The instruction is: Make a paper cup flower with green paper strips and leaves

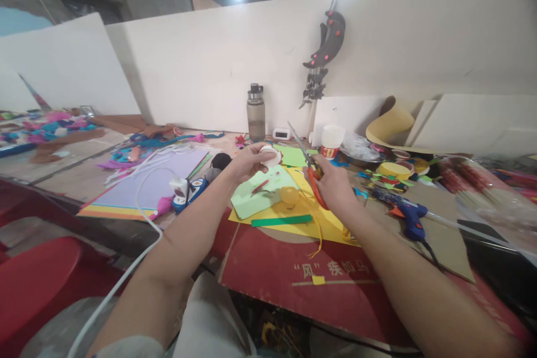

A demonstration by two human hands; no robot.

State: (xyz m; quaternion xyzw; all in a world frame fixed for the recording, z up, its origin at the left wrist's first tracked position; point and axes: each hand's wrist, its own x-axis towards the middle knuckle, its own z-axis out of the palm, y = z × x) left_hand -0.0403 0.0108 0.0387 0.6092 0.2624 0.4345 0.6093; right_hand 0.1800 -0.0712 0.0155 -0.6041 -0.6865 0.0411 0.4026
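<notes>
My left hand (248, 163) pinches a small round white piece (271, 156) above the coloured paper. To its right, my right hand (329, 182) is closed on scissors (315, 187) with orange handles; their blades point up and to the left, apart from the white piece. Beneath both hands lie light green paper (247, 201) and yellow paper (293, 229), with a dark green strip (282, 221) across the yellow. A small yellow round piece (289, 196) rests there too.
A grey bottle (255, 114), a small white clock (281, 134) and a paper cup (331, 142) stand near the back board. A blue glue gun (413, 221) lies at right on cardboard (451, 238). A white cable (126, 277) crosses beside my left arm.
</notes>
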